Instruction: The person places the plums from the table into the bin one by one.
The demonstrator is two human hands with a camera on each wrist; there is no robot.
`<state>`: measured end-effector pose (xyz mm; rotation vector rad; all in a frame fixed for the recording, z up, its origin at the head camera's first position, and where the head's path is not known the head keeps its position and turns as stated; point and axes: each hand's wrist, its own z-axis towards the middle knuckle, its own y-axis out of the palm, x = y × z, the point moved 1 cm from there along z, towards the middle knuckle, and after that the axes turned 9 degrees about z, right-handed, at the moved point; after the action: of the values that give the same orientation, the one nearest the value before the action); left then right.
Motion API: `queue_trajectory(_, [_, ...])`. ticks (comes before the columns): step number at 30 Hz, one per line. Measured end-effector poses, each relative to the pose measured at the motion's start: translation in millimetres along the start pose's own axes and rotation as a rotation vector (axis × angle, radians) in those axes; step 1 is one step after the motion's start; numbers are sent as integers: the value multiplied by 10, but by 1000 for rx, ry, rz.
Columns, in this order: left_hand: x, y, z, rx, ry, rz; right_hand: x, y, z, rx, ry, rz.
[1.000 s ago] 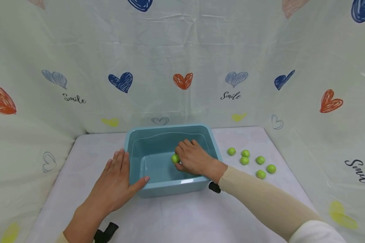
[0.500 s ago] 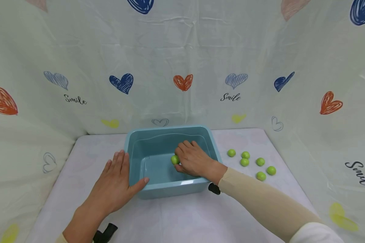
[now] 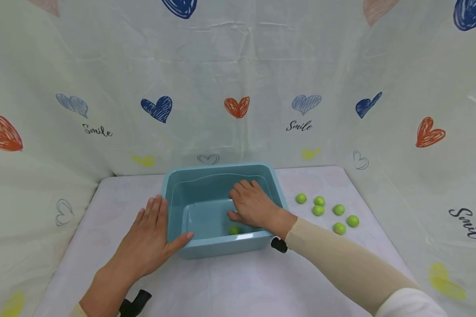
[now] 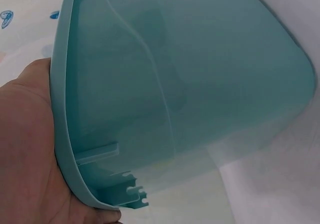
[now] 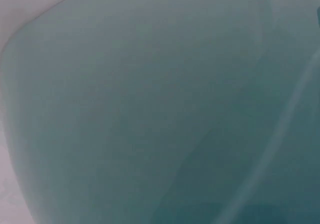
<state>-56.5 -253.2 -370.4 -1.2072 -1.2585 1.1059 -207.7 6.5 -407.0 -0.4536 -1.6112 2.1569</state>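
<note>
Now: right hand [image 3: 254, 206] inside teal tub [image 3: 174, 187], grip released, fingers relaxed, holding nothing. Green ball [image 3: 234, 230] lies on tub floor by near wall, just under hand, probably not touching. Left hand [image 3: 148, 240] flat vs tub's left wall, grip released. Six more green balls [image 3: 327, 212] on desk [image 3: 230, 281], toward right edge.

One blue basin [image 3: 222, 176], seven green balls [image 3: 318, 210], two hands [image 3: 150, 240]
</note>
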Motion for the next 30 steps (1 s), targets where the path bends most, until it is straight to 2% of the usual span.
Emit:
queue_trajectory(4, [-8,-5,-4,-14,-5,-20,31,-162,-88,82,46,40])
queue_trajectory(7, [-15,11,-22,-26,-3,-43,114,-342,-259,152,92,47])
queue_trajectory(11, [-27,42,-45,-21,7,-58,335,-544,-586,240,164,41])
queue_trajectory(15, [-29,44,-57,-24,7,-69,622,-616,-1020,286,245,13])
queue_trajectory(19, [-33,42,-41,-36,-1,-81,889,-538,-1507,290,320,-31])
queue_trajectory(23, [-26,36,-18,-22,2,-79,1099,-350,-1977,258,388,-69])
queue_trajectory(27, [-13,24,-11,-11,7,-80,1262,-89,-2418,187,433,-107])
queue_trajectory(30, [-4,13,-2,-18,5,-92,1348,84,-2682,133,425,-142])
